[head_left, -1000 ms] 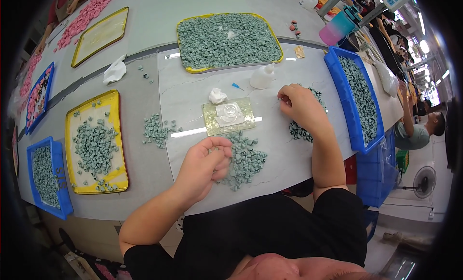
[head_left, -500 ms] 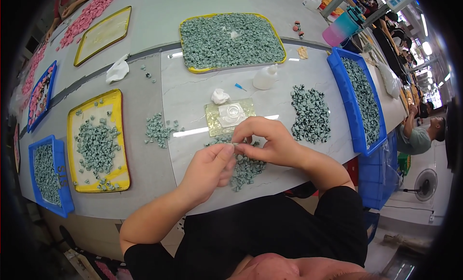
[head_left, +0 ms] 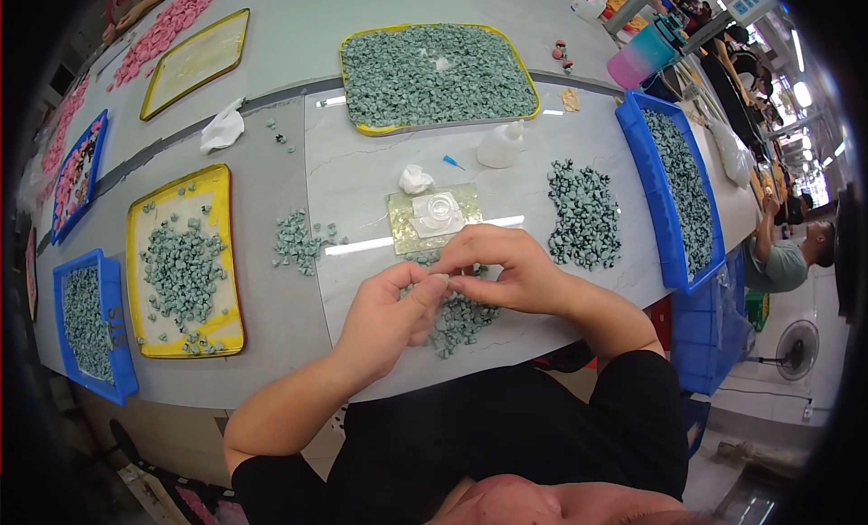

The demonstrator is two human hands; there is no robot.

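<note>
My left hand (head_left: 387, 315) and my right hand (head_left: 508, 270) meet at their fingertips over the near middle of the table. Each is closed in a pinch; whatever they hold between them is hidden or too small to name. Beneath them lies a heap of small grey-green pieces (head_left: 463, 324), partly covered by my fingers. Just beyond stands a small clear round dish (head_left: 439, 210) on a greenish flat slab (head_left: 400, 237). A crumpled white tissue (head_left: 415, 179), a blue pointed tip (head_left: 454, 162) and a white squeeze bottle (head_left: 500, 147) are behind the slab.
More green pieces fill a yellow-rimmed tray (head_left: 532, 84) at the back, a yellow tray (head_left: 237, 331) on the left, and blue bins left (head_left: 122, 367) and right (head_left: 674, 263). Loose piles lie left (head_left: 298, 242) and right (head_left: 583, 213). A bottle (head_left: 644, 55) stands back right.
My left fingers have shifted slightly, the index finger now arching higher beside the thumb. The fingertips of both hands stay together; the things on the table have kept their places.
</note>
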